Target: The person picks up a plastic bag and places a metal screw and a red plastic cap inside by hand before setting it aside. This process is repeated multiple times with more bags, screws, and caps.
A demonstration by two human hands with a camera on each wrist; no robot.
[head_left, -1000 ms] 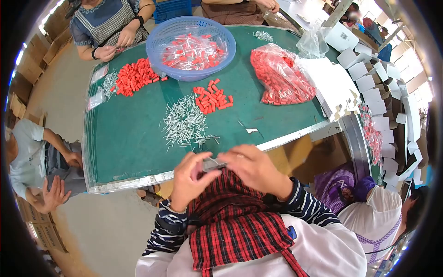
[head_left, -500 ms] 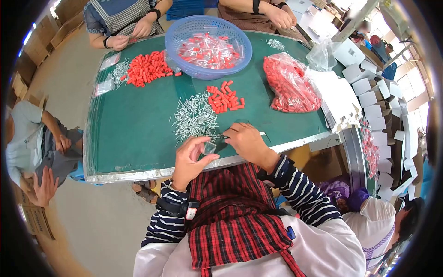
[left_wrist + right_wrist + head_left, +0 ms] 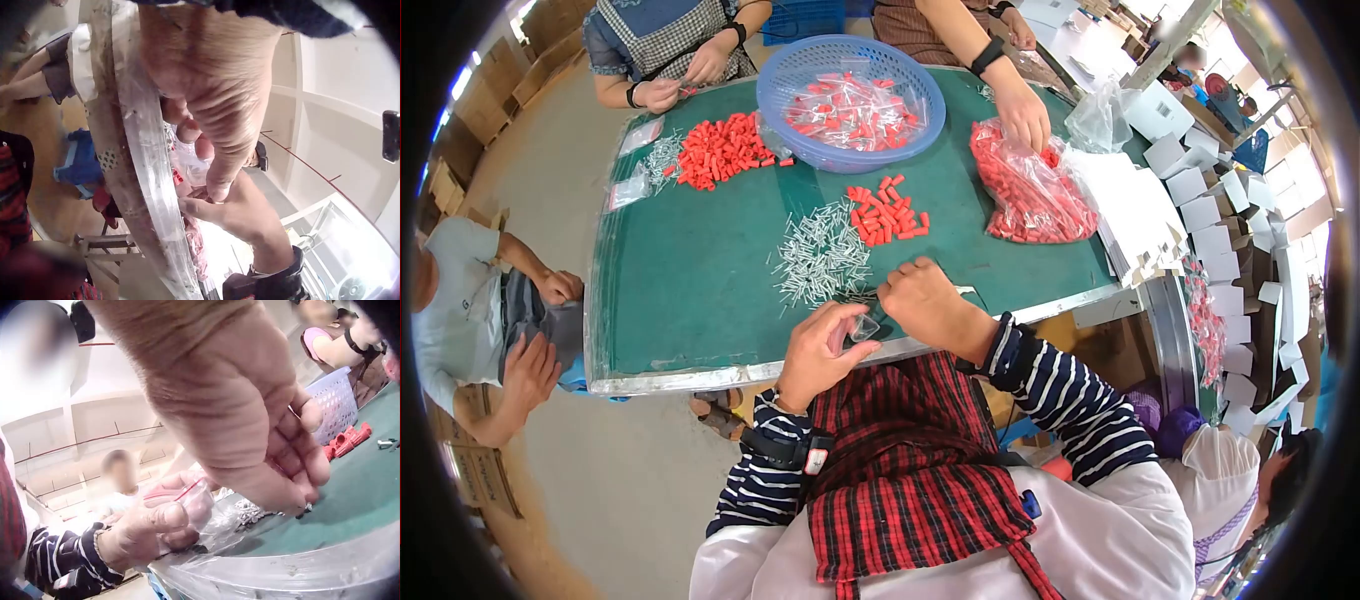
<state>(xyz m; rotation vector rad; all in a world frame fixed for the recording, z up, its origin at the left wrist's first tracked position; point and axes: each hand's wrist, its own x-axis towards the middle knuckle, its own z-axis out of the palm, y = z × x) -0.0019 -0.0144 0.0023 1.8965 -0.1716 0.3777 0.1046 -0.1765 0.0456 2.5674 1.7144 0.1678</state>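
Observation:
My left hand (image 3: pixel 815 350) pinches a small clear zip bag (image 3: pixel 862 328) at the table's near edge. The bag's red seal line shows in the right wrist view, with the bag's mouth (image 3: pixel 199 487) toward my right hand. My right hand (image 3: pixel 935 310) is low over the green table, just right of the bag, with its fingers curled. In the right wrist view its thumb and fingertips pinch a small metal screw (image 3: pixel 306 509). A heap of silvery screws (image 3: pixel 825 255) lies just beyond both hands. Next to it is a small group of red plastic wall plugs (image 3: pixel 888 210).
A blue basket (image 3: pixel 850 160) of filled bags stands at the back. Another person's hand (image 3: pixel 1025 115) reaches into a large bag of red plugs (image 3: pixel 1040 215). White paper sheets (image 3: pixel 1115 215) lie at the right; more red plugs (image 3: pixel 720 150) lie at the left.
My right hand has moved from beside the left hand onto the table near the screws. The left hand keeps the bag. A person across has reached an arm to the large bag.

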